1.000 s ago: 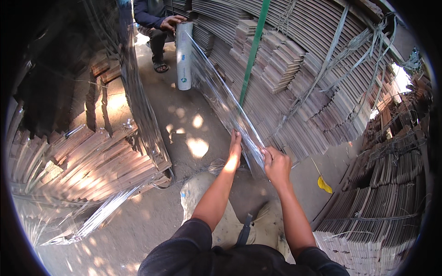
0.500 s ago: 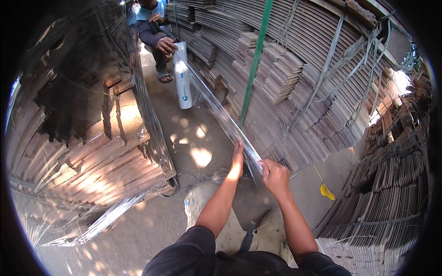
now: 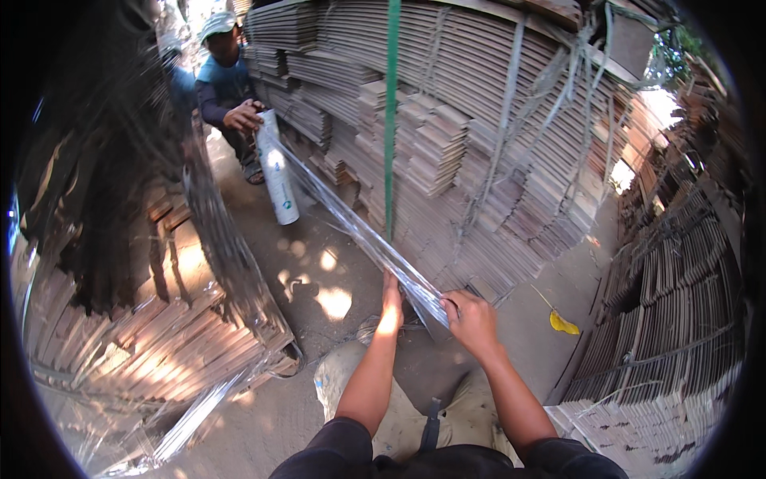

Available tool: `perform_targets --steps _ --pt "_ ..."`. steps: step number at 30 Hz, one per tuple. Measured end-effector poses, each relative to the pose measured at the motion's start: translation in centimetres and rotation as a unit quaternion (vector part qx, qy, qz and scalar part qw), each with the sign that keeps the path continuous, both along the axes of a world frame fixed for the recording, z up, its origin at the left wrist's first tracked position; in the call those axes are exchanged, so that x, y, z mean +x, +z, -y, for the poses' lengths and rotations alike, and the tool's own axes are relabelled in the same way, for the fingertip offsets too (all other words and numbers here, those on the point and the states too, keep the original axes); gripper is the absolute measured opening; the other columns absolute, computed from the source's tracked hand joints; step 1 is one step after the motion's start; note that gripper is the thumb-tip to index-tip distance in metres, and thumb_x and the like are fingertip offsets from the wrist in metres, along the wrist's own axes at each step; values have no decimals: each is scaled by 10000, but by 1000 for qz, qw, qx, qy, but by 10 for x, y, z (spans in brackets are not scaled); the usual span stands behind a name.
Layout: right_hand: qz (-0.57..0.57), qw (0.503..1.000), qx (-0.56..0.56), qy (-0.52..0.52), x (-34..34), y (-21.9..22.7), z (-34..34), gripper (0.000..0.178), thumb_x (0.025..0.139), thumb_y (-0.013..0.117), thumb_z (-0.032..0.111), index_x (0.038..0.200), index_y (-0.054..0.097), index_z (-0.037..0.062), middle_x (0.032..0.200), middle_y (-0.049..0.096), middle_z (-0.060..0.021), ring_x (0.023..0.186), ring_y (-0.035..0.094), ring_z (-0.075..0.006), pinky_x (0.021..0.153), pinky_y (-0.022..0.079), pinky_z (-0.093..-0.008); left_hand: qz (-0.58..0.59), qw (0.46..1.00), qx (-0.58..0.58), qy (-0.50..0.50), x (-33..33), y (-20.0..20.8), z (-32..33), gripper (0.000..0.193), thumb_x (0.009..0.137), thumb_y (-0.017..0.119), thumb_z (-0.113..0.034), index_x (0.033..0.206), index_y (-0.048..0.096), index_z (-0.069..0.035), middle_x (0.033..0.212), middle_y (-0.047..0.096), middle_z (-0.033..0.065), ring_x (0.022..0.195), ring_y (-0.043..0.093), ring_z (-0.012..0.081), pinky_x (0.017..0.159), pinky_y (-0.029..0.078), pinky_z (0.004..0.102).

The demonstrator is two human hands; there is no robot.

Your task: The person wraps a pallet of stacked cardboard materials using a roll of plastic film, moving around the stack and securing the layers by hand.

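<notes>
Plastic film runs taut as a narrow clear band from your hands up and away to a roll held by another person. Your right hand is closed around the near end of the film, fingers curled over it in a firm grip. Your left hand lies flat and stretched out just beside it, fingertips against the film's edge, its grip not closed on anything. Below your arms you see your own light trousers and the dusty ground with patches of sun. To your left stands a stack of flat boards already covered in shiny film. To your right, a tall pile of flat boards rises behind a green pole, and a yellow scrap lies on the ground near it. At the far end, the person's hand rests on top of the white roll, which stands upright.
</notes>
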State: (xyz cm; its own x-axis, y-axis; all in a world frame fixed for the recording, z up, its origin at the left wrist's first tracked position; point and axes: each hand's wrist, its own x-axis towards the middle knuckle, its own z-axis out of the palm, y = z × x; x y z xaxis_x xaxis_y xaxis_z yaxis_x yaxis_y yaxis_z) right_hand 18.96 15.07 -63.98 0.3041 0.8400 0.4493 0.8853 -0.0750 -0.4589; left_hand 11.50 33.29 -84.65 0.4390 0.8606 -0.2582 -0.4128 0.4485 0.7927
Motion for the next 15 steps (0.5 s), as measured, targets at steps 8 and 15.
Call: perform_targets --steps 8,15 --pt "-12 1000 7 -18 8 53 30 90 937 720 141 968 777 78 881 743 -120 784 717 -355 700 555 -439 25 1000 14 -2 1 -10 -1 805 1037 488 -623 1703 202 -273 1721 264 46 1563 252 285 1195 277 549" --pt "124 930 343 49 21 155 47 142 945 696 103 946 745 -30 881 754 -130 773 724 -273 744 570 -408 3 1000 -1 -1 -1 -7 -3 845 1011 527 -644 1704 200 -288 1719 275 40 1553 265 268 1177 286 544"
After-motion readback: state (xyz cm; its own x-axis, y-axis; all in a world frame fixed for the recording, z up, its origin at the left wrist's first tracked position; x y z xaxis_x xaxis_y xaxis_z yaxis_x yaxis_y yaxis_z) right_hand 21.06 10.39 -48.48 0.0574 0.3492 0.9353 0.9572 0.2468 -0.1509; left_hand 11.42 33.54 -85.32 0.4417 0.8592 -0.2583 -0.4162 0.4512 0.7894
